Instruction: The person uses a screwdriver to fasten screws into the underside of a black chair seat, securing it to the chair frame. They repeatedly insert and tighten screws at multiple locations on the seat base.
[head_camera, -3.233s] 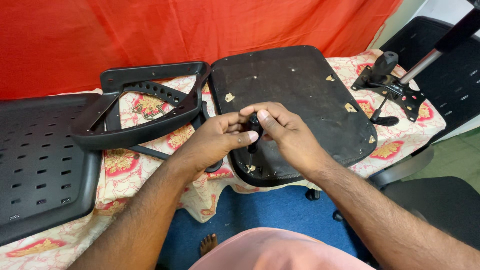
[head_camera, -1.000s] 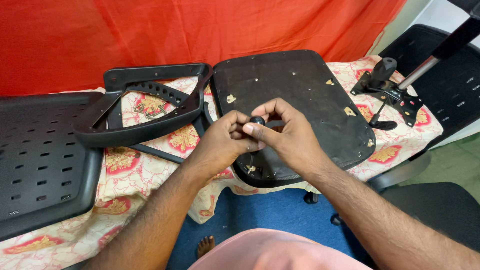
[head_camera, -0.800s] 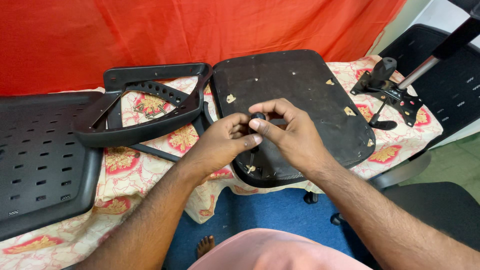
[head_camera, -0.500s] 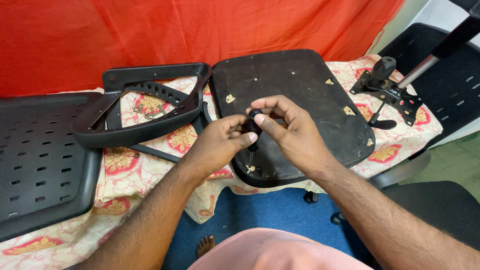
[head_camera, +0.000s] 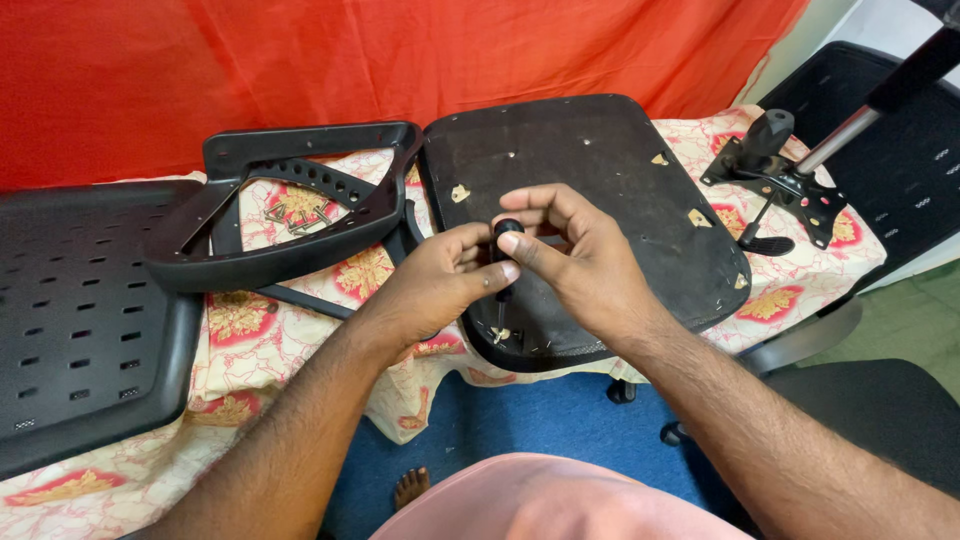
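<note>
Because both hands close on the same small tool, the screwdriver (head_camera: 503, 262) stands nearly upright, its tip set down near the front edge of the seat pan (head_camera: 590, 200). The right hand (head_camera: 580, 255) curls over the round black handle, thumb and forefinger pinching it from the far side, while the left hand (head_camera: 440, 285) closes on the shaft just below, fingertips steadying it so the tip stays on one spot. What the tip sits in is too small to tell, though a pale scuffed patch shows right there. The pan lies underside up, which leaves its mounting holes and torn tan glue patches exposed and within reach, and it overhangs the edge of the floral cloth (head_camera: 250, 320) toward the person. Just left of it, a black armrest frame (head_camera: 280, 215) leans across the cloth, a few loose screws (head_camera: 295, 222) lying inside its loop. A perforated black backrest (head_camera: 80, 320) lies at the far left. At the right, well apart from the hands, rests the tilt mechanism (head_camera: 775, 175) with its metal column.
</note>
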